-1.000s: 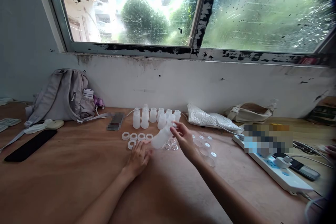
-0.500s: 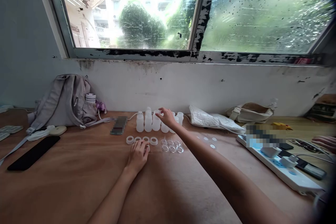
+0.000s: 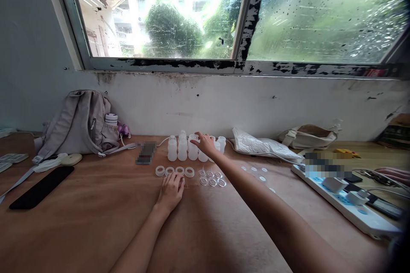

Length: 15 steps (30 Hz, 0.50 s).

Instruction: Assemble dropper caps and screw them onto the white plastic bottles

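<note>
A row of several translucent white baby bottles (image 3: 172, 150) stands near the wall. One of them, the taller bottle (image 3: 182, 147), carries a pointed top. Over the middle of the row reaches my right hand (image 3: 206, 144), thumb and forefinger apart beside a bottle's mouth (image 3: 193, 150); contact is unclear. My left hand (image 3: 171, 190) rests on the table with its fingers loosely bent, just in front of several white screw rings (image 3: 189, 172). To the right of those lie several clear rings (image 3: 212, 182). Small clear discs (image 3: 254, 169) lie beyond my right forearm, which hides some of the bottles.
A grey backpack (image 3: 77, 123) leans at the left, with a black flat case (image 3: 41, 187) before it. A phone (image 3: 146, 153) lies beside the bottles. A plastic bag (image 3: 262, 145), a power strip (image 3: 349, 204) and another person's hand (image 3: 395, 175) are at the right.
The view has shifted slightly. My right hand stays over the bottles and my left hand by the rings. At the right edge the other person's hand has moved a little.
</note>
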Tool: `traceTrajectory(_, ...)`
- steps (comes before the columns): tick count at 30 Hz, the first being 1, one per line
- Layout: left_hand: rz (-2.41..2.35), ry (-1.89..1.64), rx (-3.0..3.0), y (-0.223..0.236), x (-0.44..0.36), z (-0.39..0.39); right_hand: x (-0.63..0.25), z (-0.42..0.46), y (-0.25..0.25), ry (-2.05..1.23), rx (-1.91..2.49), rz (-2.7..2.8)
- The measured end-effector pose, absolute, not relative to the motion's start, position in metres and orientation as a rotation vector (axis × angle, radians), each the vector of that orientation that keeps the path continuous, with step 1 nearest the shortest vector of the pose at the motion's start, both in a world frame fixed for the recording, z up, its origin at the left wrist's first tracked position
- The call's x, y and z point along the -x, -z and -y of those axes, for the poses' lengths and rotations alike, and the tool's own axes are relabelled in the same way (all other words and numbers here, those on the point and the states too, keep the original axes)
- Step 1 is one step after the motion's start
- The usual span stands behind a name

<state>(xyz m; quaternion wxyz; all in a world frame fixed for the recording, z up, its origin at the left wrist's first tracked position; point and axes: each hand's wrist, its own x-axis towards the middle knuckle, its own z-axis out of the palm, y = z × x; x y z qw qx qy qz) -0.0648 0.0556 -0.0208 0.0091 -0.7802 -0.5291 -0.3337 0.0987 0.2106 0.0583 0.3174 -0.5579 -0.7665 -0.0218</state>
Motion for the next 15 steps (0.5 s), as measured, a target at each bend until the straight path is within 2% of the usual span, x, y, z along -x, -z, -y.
traceTrajectory(7,1.697,0.916,2.361,0.022,0.067,-0.056,-0.117,-0.167,-0.054,0.098,1.327,1.946)
traceTrajectory(11,1.679,0.895,2.320,0.023,0.061,-0.050,-0.148,-0.116,-0.018,0.057,1.218,1.914)
traceTrajectory(15,1.665,0.887,2.303,0.024,0.050,-0.041,-0.181,-0.080,0.022,-0.061,1.314,1.837)
